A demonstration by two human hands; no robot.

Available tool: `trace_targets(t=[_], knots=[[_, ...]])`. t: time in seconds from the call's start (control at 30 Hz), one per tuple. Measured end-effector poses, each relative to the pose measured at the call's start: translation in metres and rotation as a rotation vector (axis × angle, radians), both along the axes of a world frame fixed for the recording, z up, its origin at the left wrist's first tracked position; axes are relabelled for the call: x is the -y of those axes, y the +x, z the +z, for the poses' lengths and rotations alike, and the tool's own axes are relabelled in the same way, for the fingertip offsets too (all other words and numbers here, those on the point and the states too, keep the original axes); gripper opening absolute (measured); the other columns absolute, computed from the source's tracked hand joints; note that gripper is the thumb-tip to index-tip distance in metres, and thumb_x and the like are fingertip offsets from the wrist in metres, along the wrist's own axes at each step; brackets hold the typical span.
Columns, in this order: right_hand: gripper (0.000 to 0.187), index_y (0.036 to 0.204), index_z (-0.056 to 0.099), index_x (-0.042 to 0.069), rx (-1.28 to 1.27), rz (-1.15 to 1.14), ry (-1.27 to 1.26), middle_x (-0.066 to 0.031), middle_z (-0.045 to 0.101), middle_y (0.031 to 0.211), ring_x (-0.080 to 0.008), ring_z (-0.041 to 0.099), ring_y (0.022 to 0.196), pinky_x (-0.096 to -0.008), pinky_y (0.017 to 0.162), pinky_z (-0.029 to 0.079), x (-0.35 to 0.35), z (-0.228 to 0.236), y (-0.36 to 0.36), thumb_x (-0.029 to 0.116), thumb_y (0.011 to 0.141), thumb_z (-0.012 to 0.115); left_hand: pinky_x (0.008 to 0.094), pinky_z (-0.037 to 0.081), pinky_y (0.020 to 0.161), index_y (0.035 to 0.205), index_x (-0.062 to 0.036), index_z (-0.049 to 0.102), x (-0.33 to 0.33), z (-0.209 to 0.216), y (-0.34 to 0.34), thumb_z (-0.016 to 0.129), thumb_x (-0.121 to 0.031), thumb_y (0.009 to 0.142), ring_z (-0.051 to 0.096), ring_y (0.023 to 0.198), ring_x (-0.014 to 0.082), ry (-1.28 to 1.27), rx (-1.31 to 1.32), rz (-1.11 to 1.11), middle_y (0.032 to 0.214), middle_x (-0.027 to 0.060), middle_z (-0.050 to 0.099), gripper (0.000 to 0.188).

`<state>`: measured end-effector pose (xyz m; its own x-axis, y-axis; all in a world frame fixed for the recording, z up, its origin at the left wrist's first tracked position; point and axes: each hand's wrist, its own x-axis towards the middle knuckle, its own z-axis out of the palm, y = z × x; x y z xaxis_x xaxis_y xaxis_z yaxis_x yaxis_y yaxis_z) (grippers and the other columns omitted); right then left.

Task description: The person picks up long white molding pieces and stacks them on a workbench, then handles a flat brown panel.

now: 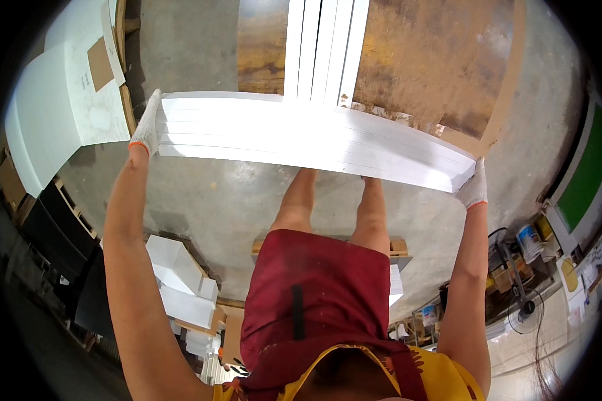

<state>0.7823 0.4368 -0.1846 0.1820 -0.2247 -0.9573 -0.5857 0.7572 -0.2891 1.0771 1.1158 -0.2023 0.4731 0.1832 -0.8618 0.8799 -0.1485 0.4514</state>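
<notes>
While standing on a smooth grey concrete floor (214, 184), holds a long, flat, white piece with lengthwise lines (247, 130) between both hands, arms stretched wide. Presses the left hand (150, 120), in a white knit glove with an orange cuff, against the left end, fingers together. Grips the right end with the right hand (475, 187), gloved the same way and a little nearer to the body. Cannot tell the curl of the fingers underneath, nor a single board from several stacked strips. Carries the piece crosswise in front of the legs, hiding the feet.

Wears a dark red apron with a black stripe (321, 287) over a yellow patterned top (445, 374). Just behind the legs, a light brown wooden pallet (398, 247).

Beyond the held piece, long, narrow white strips (324, 50) running toward the far side, across a broad, stained brown surface (435, 60). Cannot tell touching from mere overlap at their near ends. At far left, large white panels (100, 100) with a brown cardboard patch (100, 65). At near left, white box-like pieces (174, 264). At far right, a long green surface (585, 177); at near right, a black fan (527, 307) amid clutter.
</notes>
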Motion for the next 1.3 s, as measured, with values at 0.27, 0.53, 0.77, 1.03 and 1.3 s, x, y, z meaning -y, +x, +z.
trace_targets(t=[0.27,0.53,0.77,1.03,1.3], knots=[[0.045,0.118,0.054,0.009,0.044,-0.069,-0.099,-0.0087,0.057,0.119,-0.0284,0.052,0.11,-0.0427,0.095,0.039,0.002,-0.004,0.006,0.042,0.089,0.043,0.0318,0.041,0.086,0.108,-0.0121,0.057,0.025,0.017,-0.014,0.057,-0.042,0.083,0.051,0.099,0.0167,-0.071,0.04,0.113,0.102,0.0019,0.057,0.039],[0.046,0.117,0.055,0.011,-0.086,-0.122,-0.142,-0.0057,0.057,0.12,-0.0265,0.052,0.11,-0.042,0.094,0.04,-0.006,0.064,0.001,0.045,0.088,0.045,0.0274,0.04,0.087,0.106,-0.01,0.058,0.003,0.054,-0.036,0.059,-0.032,0.083,0.052,0.098,0.0139,-0.023,0.073,0.244,0.101,0.0,0.057,0.032],[0.052,0.116,0.055,0.01,-0.401,0.034,-0.204,-0.0065,0.058,0.117,-0.026,0.052,0.108,-0.0421,0.091,0.041,-0.012,0.017,0.043,0.051,0.086,0.047,0.0285,0.033,0.09,0.11,-0.0116,0.057,-0.014,-0.015,-0.014,0.058,-0.043,0.081,0.044,0.1,0.0138,0.089,0.058,0.151,0.103,0.0001,0.051,0.042],[0.075,0.129,0.044,0.007,-0.151,-0.094,0.032,-0.009,0.049,0.13,-0.0305,0.045,0.119,-0.0547,0.094,0.034,0.003,0.012,0.023,0.066,0.083,0.041,0.031,0.033,0.094,0.11,-0.0102,0.057,-0.007,-0.023,-0.006,0.058,-0.043,0.081,0.046,0.106,0.0179,0.009,0.064,0.127,0.11,0.0031,0.055,0.044],[0.069,0.133,0.042,0.016,-0.118,0.122,0.05,-0.0069,0.047,0.133,-0.0322,0.042,0.122,-0.0557,0.095,0.031,0.003,0.011,0.023,0.066,0.086,0.032,0.0309,0.024,0.104,0.133,-0.0103,0.04,-0.019,-0.019,-0.002,0.053,-0.054,0.084,0.036,0.122,0.0184,-0.065,0.006,0.104,0.131,0.0043,0.042,0.066]])
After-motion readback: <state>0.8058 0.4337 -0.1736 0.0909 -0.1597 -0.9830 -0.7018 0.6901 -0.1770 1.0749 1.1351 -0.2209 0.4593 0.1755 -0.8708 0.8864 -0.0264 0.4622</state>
